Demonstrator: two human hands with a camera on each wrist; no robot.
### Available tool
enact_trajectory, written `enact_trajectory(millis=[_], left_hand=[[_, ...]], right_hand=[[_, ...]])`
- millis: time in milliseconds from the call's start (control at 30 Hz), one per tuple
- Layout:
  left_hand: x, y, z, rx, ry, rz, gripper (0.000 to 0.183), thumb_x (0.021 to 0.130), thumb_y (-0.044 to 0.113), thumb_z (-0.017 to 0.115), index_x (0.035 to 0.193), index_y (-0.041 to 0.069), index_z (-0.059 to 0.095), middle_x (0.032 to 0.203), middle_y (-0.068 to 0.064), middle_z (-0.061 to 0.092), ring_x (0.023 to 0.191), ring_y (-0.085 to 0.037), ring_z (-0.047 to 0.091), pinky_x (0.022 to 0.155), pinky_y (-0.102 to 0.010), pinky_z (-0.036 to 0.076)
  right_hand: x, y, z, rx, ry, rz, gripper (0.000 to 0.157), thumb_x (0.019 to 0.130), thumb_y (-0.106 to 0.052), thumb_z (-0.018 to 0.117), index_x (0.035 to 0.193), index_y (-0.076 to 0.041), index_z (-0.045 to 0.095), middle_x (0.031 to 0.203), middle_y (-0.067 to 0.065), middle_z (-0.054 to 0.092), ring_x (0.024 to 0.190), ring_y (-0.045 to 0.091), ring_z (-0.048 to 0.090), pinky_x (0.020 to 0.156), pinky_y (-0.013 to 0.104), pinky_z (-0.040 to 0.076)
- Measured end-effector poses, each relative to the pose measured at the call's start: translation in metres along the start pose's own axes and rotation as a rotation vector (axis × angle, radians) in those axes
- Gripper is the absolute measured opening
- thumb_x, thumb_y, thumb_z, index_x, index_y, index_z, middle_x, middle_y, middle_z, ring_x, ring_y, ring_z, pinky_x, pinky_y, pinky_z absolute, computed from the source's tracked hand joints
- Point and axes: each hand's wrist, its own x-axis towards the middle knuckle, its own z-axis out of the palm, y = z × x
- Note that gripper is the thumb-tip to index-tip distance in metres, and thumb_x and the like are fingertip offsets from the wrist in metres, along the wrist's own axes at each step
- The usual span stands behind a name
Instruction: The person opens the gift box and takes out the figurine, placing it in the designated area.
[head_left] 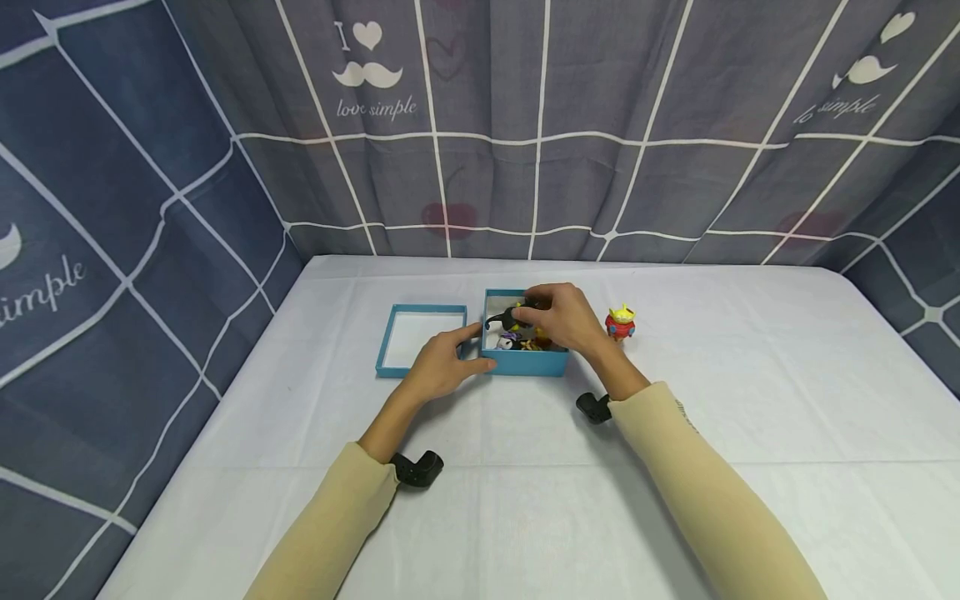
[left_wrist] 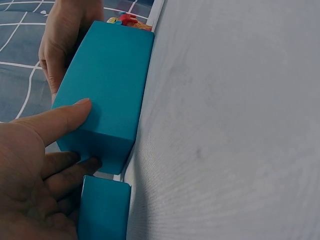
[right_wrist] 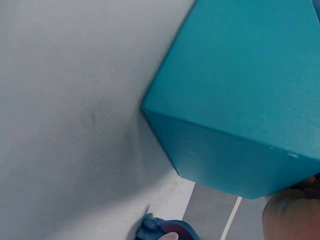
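A blue box point(head_left: 525, 363) full of small toy figures stands on the white table. My left hand point(head_left: 438, 362) holds its near left corner; in the left wrist view the thumb point(left_wrist: 75, 116) lies on the front wall and the fingers along the side. Reaching in over the rim from the right, my right hand point(head_left: 564, 317) pinches a small black figure point(head_left: 501, 320) with a thin curved tail. Part of that figure is hidden by the fingers. White-and-black and brown figures point(head_left: 517, 342) lie below it in the box.
Left of the box lies its shallow blue lid point(head_left: 384, 342), inside up. To the right stands a small toy figure point(head_left: 620, 323) with a yellow-green head and red body. A grey checked curtain point(head_left: 495, 183) hangs behind the white-covered table point(head_left: 510, 517).
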Motion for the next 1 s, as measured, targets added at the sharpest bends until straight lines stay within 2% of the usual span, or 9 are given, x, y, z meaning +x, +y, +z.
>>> enact_trajectory(millis=[167, 467, 633, 800, 1000], left_hand=[[0.0002, 0.0004, 0.0006, -0.006, -0.003, 0.004, 0.073, 0.09, 0.033, 0.074, 0.15, 0.007, 0.043, 0.149, -0.015, 0.044, 0.139, -0.033, 0.037, 0.11, -0.051, 0.033], [0.0005, -0.0005, 0.0015, -0.009, -0.007, 0.016, 0.072, 0.09, 0.032, 0.074, 0.15, 0.006, 0.042, 0.15, -0.014, 0.043, 0.14, -0.033, 0.036, 0.11, -0.051, 0.032], [0.0005, -0.0007, 0.0021, -0.005, -0.005, 0.014, 0.072, 0.09, 0.033, 0.074, 0.15, 0.006, 0.042, 0.15, -0.014, 0.043, 0.14, -0.033, 0.036, 0.111, -0.051, 0.032], [-0.0002, -0.0004, 0.002, -0.005, -0.005, 0.009, 0.072, 0.09, 0.033, 0.074, 0.15, 0.007, 0.042, 0.151, -0.014, 0.043, 0.14, -0.033, 0.035, 0.11, -0.051, 0.032], [-0.0002, -0.0016, 0.0014, -0.004, -0.004, 0.011, 0.072, 0.09, 0.033, 0.074, 0.15, 0.007, 0.043, 0.15, -0.013, 0.043, 0.14, -0.033, 0.036, 0.11, -0.051, 0.032]], right_hand=[[-0.0005, 0.0023, 0.0025, 0.009, 0.035, -0.019, 0.044, 0.093, -0.03, 0.071, 0.123, 0.002, 0.067, 0.106, 0.013, 0.07, 0.093, 0.025, 0.063, 0.082, 0.041, 0.052], [-0.0033, 0.0011, 0.0075, 0.023, 0.087, -0.029, 0.046, 0.095, -0.031, 0.068, 0.125, 0.004, 0.065, 0.12, 0.018, 0.065, 0.107, 0.03, 0.061, 0.093, 0.044, 0.049], [-0.003, 0.0017, 0.0098, 0.009, 0.108, -0.072, 0.043, 0.095, -0.03, 0.068, 0.123, 0.004, 0.067, 0.117, 0.016, 0.066, 0.103, 0.029, 0.062, 0.09, 0.044, 0.05], [-0.0029, 0.0005, 0.0097, -0.011, 0.095, -0.1, 0.043, 0.094, -0.028, 0.07, 0.123, 0.004, 0.067, 0.109, 0.016, 0.066, 0.098, 0.028, 0.062, 0.087, 0.044, 0.051], [-0.0037, -0.001, 0.0068, -0.016, 0.026, -0.089, 0.047, 0.092, -0.025, 0.073, 0.127, 0.004, 0.064, 0.112, 0.015, 0.063, 0.102, 0.028, 0.061, 0.083, 0.041, 0.052]])
